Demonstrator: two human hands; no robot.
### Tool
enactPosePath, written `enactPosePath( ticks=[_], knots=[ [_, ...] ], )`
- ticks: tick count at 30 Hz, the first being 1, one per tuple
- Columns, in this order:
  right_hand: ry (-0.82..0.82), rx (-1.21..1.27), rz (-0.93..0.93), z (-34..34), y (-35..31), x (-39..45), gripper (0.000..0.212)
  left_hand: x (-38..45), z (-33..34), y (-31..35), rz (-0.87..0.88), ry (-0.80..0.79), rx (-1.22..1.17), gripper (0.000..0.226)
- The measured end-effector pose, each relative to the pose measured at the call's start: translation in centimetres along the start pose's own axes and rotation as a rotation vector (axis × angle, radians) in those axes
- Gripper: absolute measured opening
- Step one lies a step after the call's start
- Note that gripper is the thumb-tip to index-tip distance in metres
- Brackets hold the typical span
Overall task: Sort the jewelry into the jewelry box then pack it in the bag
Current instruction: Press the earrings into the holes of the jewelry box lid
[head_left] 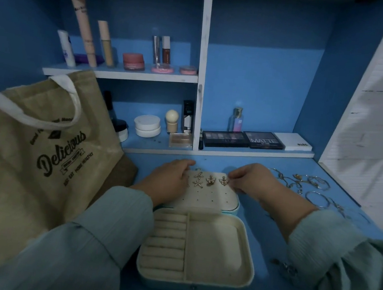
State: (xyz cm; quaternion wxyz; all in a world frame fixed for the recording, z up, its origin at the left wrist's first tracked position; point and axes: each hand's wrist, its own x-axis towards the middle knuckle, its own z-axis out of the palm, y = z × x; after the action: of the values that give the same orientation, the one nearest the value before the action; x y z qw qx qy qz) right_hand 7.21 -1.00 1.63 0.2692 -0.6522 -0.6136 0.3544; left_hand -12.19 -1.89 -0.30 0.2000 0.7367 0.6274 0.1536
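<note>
Dim, bluish light with soft focus throughout, wide-angle bending at the edges, and a broad shadow at right.

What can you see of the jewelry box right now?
The jewelry box lies open on the blue desk, pale blue outside, cream lining inside. The base holds ring rolls at left and a bare compartment at right. The lid's perforated panel carries several gold earrings in its top rows. The left hand rests on the panel; the right hand pinches an earring at its right edge.
</note>
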Motion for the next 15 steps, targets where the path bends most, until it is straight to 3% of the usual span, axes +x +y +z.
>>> enactPosePath(
  ticks=[7, 11, 15],
  knots=[
    [-0.098, 0.090, -0.023, -1.8, 0.6, -1.8, 0.013, -1.7, -0.5, 1.8, 0.027, -0.066, 0.166, 0.050],
    [-0.193, -0.100, -0.075, -4.4, 1.6, -3.7, 0.011, -3.2, -0.4, 4.8, 0.088, -0.064, 0.270, 0.049],
    [-0.204, -0.370, -0.098, -7.7, 2.9, -6.3, 0.013, -4.6, 0.5, 8.3, 0.236, -0.164, 0.283, 0.040]
  ],
)
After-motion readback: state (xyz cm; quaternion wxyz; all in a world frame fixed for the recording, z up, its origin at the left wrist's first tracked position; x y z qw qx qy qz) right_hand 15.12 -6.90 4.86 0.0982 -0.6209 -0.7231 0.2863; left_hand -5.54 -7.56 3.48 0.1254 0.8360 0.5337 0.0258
